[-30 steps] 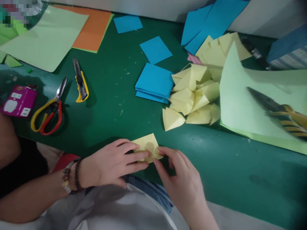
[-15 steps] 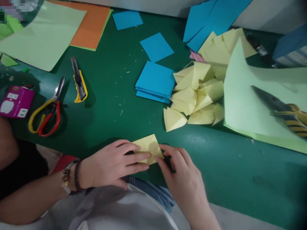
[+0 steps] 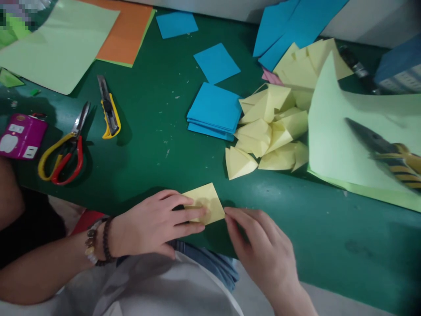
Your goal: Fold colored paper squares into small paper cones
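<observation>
A small square of yellow paper (image 3: 213, 202) lies at the table's near edge, with faint creases on it. My left hand (image 3: 158, 224) rests flat over its left part, fingers spread and fingertips pressing the sheet. At the paper's right corner, thumb and forefinger of my right hand (image 3: 266, 245) are pinched together on the tip. Just beyond is a heap of folded yellow paper pieces (image 3: 255, 138). A stack of blue paper squares (image 3: 213, 107) sits beside that heap on its left.
To the left are scissors (image 3: 67, 151), a yellow utility knife (image 3: 110, 112) and a purple box (image 3: 24, 136). Pale green sheets (image 3: 342, 145) with pliers (image 3: 388, 149) on top cover the right side. Orange paper (image 3: 126, 33) and blue sheets (image 3: 292, 26) lie at the back.
My right hand has shifted right, its thumb sliding off the paper's face out to the corner, so more of the right part shows. My left hand has stayed in place.
</observation>
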Motion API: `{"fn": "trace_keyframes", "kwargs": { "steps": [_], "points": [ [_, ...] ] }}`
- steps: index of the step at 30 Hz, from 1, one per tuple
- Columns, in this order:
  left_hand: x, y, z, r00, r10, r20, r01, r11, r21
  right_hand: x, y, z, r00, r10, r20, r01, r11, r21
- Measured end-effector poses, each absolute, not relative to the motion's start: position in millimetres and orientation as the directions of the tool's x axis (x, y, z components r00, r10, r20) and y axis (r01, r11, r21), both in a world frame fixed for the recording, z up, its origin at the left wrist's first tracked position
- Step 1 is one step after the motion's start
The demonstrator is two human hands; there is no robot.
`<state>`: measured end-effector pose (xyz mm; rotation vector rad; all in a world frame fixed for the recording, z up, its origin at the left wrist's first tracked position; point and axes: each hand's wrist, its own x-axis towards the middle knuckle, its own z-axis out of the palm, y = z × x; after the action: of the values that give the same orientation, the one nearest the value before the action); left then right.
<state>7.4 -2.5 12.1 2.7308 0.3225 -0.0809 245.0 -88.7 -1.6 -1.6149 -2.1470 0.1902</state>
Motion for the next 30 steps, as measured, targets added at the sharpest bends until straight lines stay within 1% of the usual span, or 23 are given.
{"fn": "trace_keyframes", "kwargs": {
  "steps": [2,4,6,8,9,10,11,13,14,16,18,22,25,27,30],
  "points": [
    [7.4,-2.6,11.4,0.971,0.214,-0.103,0.237,-0.896,0.375,241.7,-86.3,-3.0,-0.328,0.911,0.25,0.852,0.399,-0.338],
    [7.3,-3.0,10.5,0.971,0.216,-0.097,0.237,-0.893,0.382,235.3,-82.0,-4.0,-0.388,0.892,0.233,0.827,0.448,-0.339],
    [7.2,-3.4,10.1,0.97,0.223,-0.097,0.243,-0.89,0.387,228.0,-78.7,-2.0,-0.38,0.896,0.231,0.804,0.444,-0.395],
    [7.1,-3.5,10.3,0.969,0.225,-0.103,0.247,-0.89,0.382,221.7,-80.8,4.2,-0.274,0.945,0.178,0.776,0.326,-0.541],
    [7.1,-3.5,10.6,0.969,0.222,-0.106,0.245,-0.893,0.378,219.2,-84.7,8.4,-0.186,0.977,0.106,0.745,0.211,-0.633],
    [7.2,-3.4,11.0,0.97,0.217,-0.109,0.243,-0.895,0.375,216.9,-90.6,12.9,-0.113,0.993,-0.012,0.699,0.071,-0.711],
    [7.4,-3.4,11.5,0.97,0.215,-0.11,0.24,-0.897,0.372,214.8,-98.1,17.0,-0.048,0.994,-0.101,0.636,-0.047,-0.77],
    [7.8,-3.4,12.1,0.971,0.212,-0.11,0.238,-0.897,0.371,209.8,-114.8,22.7,0.011,0.98,-0.201,0.471,-0.182,-0.863],
    [8.1,-3.4,12.3,0.97,0.216,-0.109,0.241,-0.896,0.372,206.7,-122.7,23.9,0.048,0.967,-0.25,0.402,-0.248,-0.882],
    [8.3,-3.5,12.3,0.969,0.227,-0.101,0.249,-0.894,0.372,200.1,-134.6,23.1,0.103,0.936,-0.335,0.292,-0.351,-0.89],
    [8.0,-3.7,11.7,0.968,0.233,-0.097,0.253,-0.893,0.373,194.2,-140.6,20.4,0.12,0.914,-0.387,0.222,-0.404,-0.887],
    [6.9,-4.2,11.0,0.969,0.232,-0.086,0.247,-0.891,0.381,190.6,-141.9,17.1,0.114,0.887,-0.447,0.147,-0.46,-0.876],
    [6.3,-4.7,11.1,0.967,0.242,-0.078,0.253,-0.885,0.39,196.0,-140.3,16.8,0.173,0.851,-0.497,0.1,-0.517,-0.85],
    [6.1,-5.0,10.6,0.966,0.249,-0.073,0.258,-0.883,0.393,202.7,-139.0,16.6,0.228,0.837,-0.497,0.089,-0.526,-0.846],
    [5.5,-5.1,8.9,0.966,0.25,-0.072,0.257,-0.879,0.401,214.3,-137.2,16.4,0.301,0.856,-0.42,0.122,-0.472,-0.873]
  ]
}}
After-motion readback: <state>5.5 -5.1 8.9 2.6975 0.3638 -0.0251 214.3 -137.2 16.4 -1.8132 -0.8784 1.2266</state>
